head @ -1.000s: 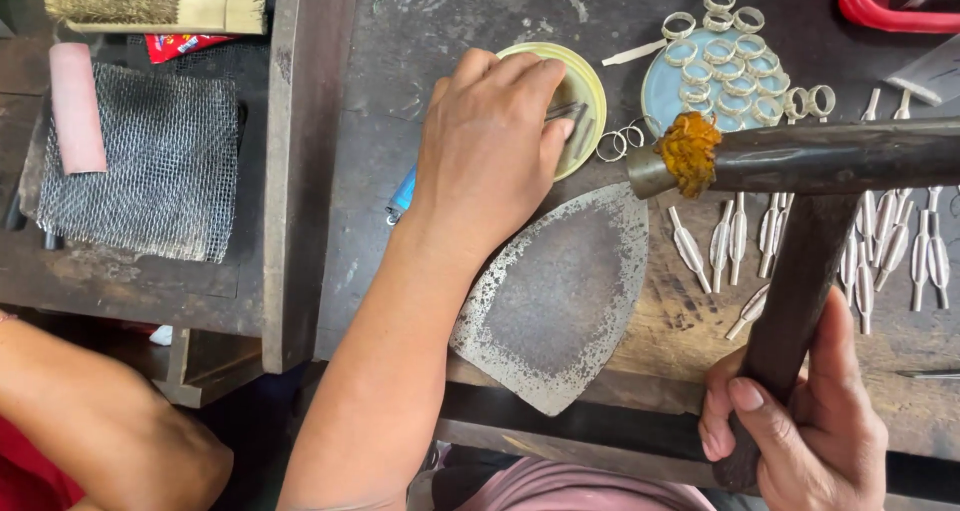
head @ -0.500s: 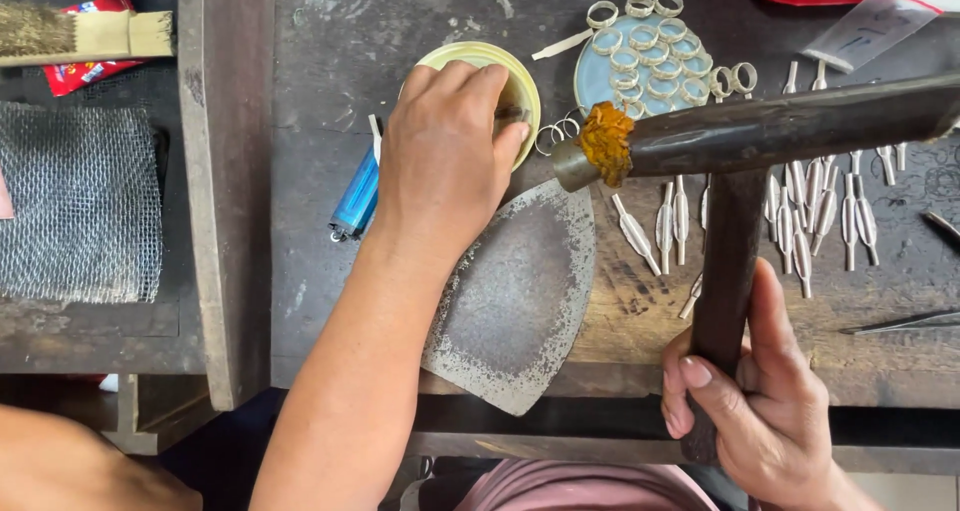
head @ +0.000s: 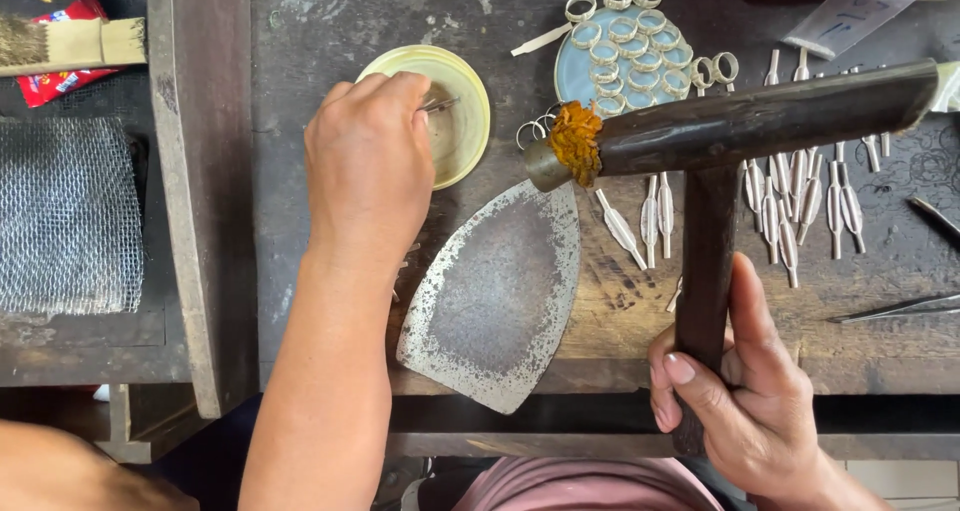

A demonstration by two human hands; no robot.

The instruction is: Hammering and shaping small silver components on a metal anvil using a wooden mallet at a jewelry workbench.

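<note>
A: Item one, left hand [head: 370, 166]: tweezers [head: 435, 103] are pinched between its fingers, tips held in the yellow dish [head: 440, 111] at 11 o'clock of the iron plate [head: 500, 296]. What the tips hold cannot be told.

B: Risk noted: a small part could be dropped if the pinch is loosened over the dish rim. The dish could be tipped by pressure on its near edge.

A: Item two, right hand [head: 745, 391]: closed around the stem of the dark T-shaped tool [head: 745, 126], low at 5 o'clock. Orange wadding [head: 575, 139] is seen at the tool's metal-capped end.

B: Risk: if the stem is turned, the rings [head: 625, 41] on the blue disc [head: 575, 71] at 12 o'clock could be swept off by the crossbar. The leaf-shaped pieces [head: 800, 196] beneath it could be scattered likewise.

A: Appearance, tool: wood dark and glossy, crossbar lying roughly 3-to-9 above the bench [head: 330, 31], cap dull brass.

B: Plate: pitted, grey, pointed end overhanging the bench edge; a knock could dislodge it.
</note>
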